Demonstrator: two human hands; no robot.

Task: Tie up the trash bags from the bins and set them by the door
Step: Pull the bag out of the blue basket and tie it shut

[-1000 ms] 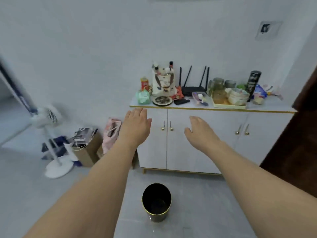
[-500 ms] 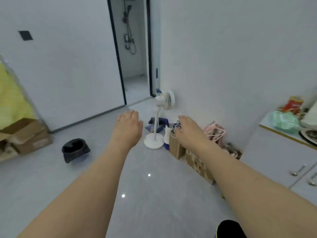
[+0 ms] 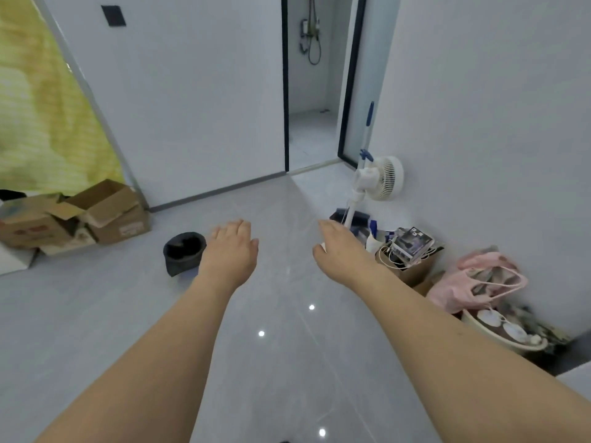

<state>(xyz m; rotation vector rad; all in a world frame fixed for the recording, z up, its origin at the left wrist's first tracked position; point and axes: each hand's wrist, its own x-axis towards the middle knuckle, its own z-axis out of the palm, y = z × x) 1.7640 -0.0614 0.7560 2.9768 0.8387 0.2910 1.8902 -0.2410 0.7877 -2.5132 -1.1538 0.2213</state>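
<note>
A small dark bin lined with a black trash bag [image 3: 184, 252] stands on the grey floor, left of centre. My left hand [image 3: 232, 249] is stretched forward just right of it, fingers straight, holding nothing. My right hand [image 3: 340, 251] is held out at the same height, fingers relaxed and empty, in front of the fan's base. Both forearms reach in from the bottom of the view. An open doorway [image 3: 315, 81] to a shower room lies straight ahead.
Open cardboard boxes [image 3: 105, 212] sit at the left under a yellow curtain [image 3: 41, 116]. Along the right wall stand a white floor fan [image 3: 379, 179], a brown bag of clutter [image 3: 412, 254], a pink plastic bag [image 3: 476, 279] and a basin of dishes [image 3: 508, 334].
My view has swung left, away from the white cabinet and the gold-rimmed bin, toward the doorway. The dark bin on the floor is nearer now. Both hands stay outstretched and empty.
</note>
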